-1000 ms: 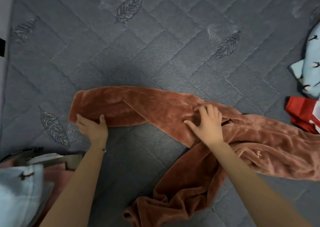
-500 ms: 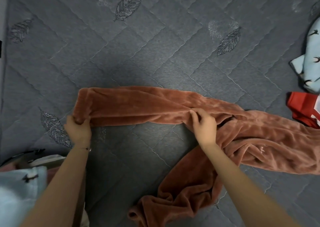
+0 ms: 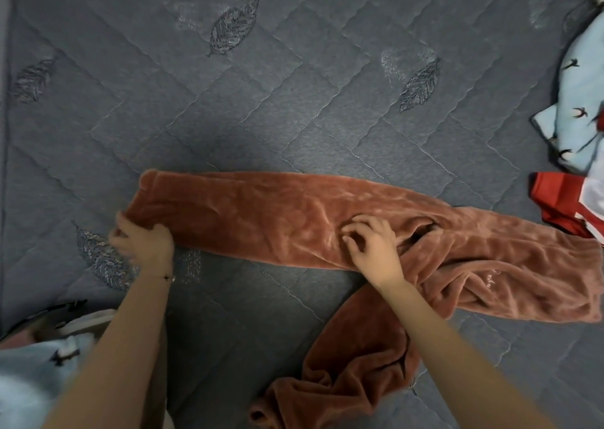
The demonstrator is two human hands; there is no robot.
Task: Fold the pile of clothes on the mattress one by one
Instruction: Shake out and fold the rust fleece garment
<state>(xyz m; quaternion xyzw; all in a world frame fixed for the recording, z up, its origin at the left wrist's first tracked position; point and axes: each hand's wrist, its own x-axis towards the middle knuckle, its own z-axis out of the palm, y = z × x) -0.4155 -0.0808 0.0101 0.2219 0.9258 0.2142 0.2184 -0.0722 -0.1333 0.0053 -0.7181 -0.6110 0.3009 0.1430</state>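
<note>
Grey quilted mattress [image 3: 294, 79] stitched with leaf shapes fills the view, and my rust-brown plush trousers [image 3: 261, 219] lie across its middle. One leg runs flat from left to right, and the other leg trails off crumpled towards the near edge.

I judge I am at the smoothing step on this one garment, getting the first leg straight before any fold is made. Next, the crumpled near leg needs to be lifted and laid along the flat one, seams matched, so the pair can be folded across.

My left hand [image 3: 143, 245] is at the left cuff, blurred, its fingers closed on the near corner of the hem. My right hand [image 3: 376, 249] sits near the crotch with fingers bent and tips on the plush; I cannot tell whether it pinches cloth. Both forearms reach in from the near edge.

A pale blue bird-print garment [image 3: 581, 118] and a red and white garment [image 3: 562, 206] wait at the right.
</note>
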